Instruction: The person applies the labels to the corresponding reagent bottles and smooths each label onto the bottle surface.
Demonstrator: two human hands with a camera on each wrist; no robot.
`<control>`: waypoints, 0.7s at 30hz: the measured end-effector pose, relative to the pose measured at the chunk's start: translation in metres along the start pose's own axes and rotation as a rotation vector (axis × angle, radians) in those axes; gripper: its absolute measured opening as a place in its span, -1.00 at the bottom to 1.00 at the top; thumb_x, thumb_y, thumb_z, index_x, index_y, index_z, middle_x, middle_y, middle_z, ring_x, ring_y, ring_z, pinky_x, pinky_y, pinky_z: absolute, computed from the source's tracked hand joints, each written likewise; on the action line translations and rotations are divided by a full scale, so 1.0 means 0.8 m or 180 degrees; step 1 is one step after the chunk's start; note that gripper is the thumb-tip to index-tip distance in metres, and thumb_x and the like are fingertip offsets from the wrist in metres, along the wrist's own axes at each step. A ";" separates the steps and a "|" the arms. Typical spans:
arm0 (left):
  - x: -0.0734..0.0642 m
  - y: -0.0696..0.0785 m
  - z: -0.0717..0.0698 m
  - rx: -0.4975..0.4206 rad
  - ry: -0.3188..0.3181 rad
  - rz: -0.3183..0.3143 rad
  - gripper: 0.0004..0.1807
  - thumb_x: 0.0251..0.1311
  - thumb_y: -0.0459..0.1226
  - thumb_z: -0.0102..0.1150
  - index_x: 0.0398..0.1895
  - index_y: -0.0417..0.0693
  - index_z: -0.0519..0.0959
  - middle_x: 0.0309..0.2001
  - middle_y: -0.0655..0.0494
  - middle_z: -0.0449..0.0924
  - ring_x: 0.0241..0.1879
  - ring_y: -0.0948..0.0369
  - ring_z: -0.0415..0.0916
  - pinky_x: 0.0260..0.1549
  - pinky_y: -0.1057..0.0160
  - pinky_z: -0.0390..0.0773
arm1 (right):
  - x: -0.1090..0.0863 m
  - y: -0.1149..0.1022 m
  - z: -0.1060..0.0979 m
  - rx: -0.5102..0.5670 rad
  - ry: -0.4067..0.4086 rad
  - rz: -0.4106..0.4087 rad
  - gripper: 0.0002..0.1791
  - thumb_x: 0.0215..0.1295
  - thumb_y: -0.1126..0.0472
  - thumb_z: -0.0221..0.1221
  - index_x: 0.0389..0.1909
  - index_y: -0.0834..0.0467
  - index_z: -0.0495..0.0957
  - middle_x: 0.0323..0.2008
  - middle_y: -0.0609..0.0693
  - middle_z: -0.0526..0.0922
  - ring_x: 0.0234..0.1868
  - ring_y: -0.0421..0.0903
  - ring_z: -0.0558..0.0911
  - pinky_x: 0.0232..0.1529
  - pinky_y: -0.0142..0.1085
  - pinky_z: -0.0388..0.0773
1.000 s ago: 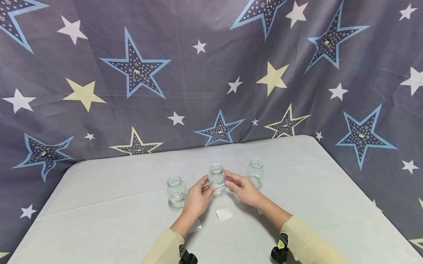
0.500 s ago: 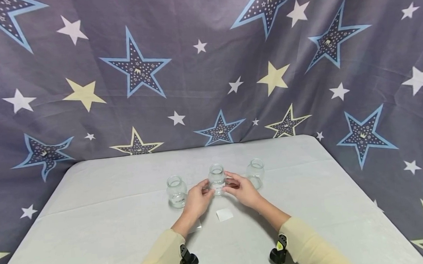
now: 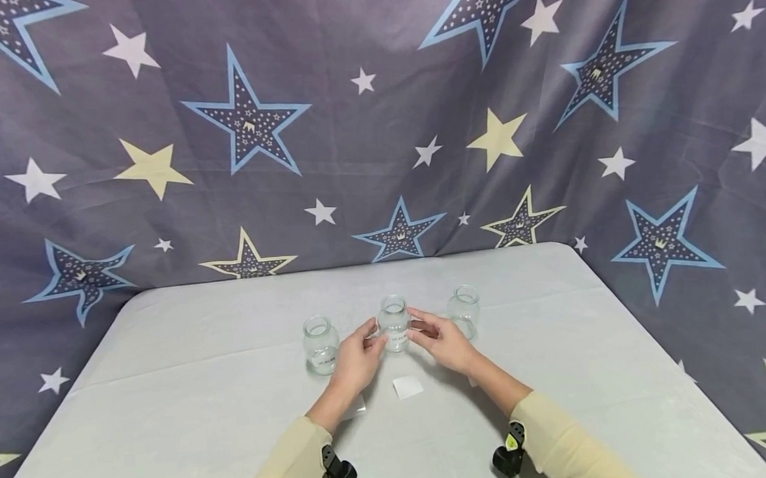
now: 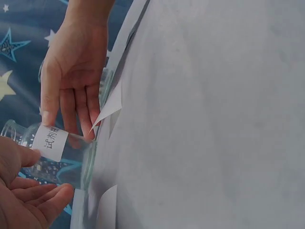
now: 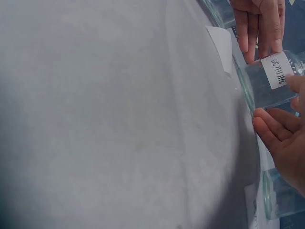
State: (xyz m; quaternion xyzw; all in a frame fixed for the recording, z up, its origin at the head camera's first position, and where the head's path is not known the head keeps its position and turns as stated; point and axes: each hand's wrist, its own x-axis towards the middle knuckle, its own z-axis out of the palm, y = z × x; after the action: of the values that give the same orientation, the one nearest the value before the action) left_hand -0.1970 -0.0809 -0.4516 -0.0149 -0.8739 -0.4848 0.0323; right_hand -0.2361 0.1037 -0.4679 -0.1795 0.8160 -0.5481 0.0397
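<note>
Upright on the table, a clear glass jar (image 3: 394,312) stands between my two hands. On its side is a white label (image 4: 50,143) with handwritten characters. From the left, my left hand (image 3: 357,361) holds the jar, its thumb at the label's edge and its fingers against the side. My right hand (image 3: 448,345) holds it from the other side, thumb on the label's other edge and fingers round the glass. A similar labelled jar (image 3: 320,343) stands to the left. Behind my right hand is a third jar (image 3: 465,310), partly hidden.
A small white paper piece (image 3: 407,387) lies in front of the middle jar. Another pale piece (image 3: 356,408) shows partly beside my left forearm. The table (image 3: 189,393) has a light cloth, and a star-patterned curtain (image 3: 333,148) hangs behind it.
Both hands stay at the middle jar, with small shifts of the thumbs and fingers over the label. The jars and paper pieces keep their places.
</note>
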 end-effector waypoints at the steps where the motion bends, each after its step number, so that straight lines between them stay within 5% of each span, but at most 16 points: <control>1: 0.000 0.001 -0.001 -0.0021 0.0002 0.0001 -0.48 0.29 -0.17 0.06 0.26 -0.21 0.33 0.17 -0.12 0.49 0.02 0.03 0.57 -0.09 0.21 0.58 | 0.000 -0.001 -0.001 0.0007 -0.0018 0.0043 -0.45 0.29 0.17 0.14 0.29 0.17 0.31 0.13 0.27 0.51 0.12 0.12 0.55 0.03 -0.26 0.54; 11: -0.001 0.002 -0.001 -0.0042 0.0073 0.0000 -0.55 0.28 -0.16 0.08 0.17 -0.17 0.43 0.11 -0.08 0.54 -0.02 0.07 0.59 -0.13 0.23 0.60 | -0.004 -0.004 -0.002 0.0048 -0.0058 0.0060 -0.44 0.31 0.12 0.11 0.30 0.19 0.29 0.12 0.30 0.51 0.05 0.12 0.59 -0.03 -0.27 0.57; 21: -0.021 0.004 -0.004 -0.0148 0.0026 0.0004 -0.64 0.21 -0.22 0.16 0.04 -0.16 0.49 -0.04 -0.10 0.61 -0.14 0.09 0.61 -0.21 0.21 0.60 | -0.017 -0.024 -0.017 -0.0580 0.0130 -0.0003 -0.63 0.26 0.18 0.17 0.08 0.17 0.49 -0.15 0.11 0.67 -0.20 -0.06 0.64 -0.17 -0.32 0.56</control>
State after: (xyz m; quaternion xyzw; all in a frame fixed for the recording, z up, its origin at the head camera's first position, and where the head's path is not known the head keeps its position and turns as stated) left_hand -0.1803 -0.0817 -0.4487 -0.0142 -0.8622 -0.5051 0.0357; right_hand -0.2224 0.1139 -0.4471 -0.1715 0.8630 -0.4751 0.0063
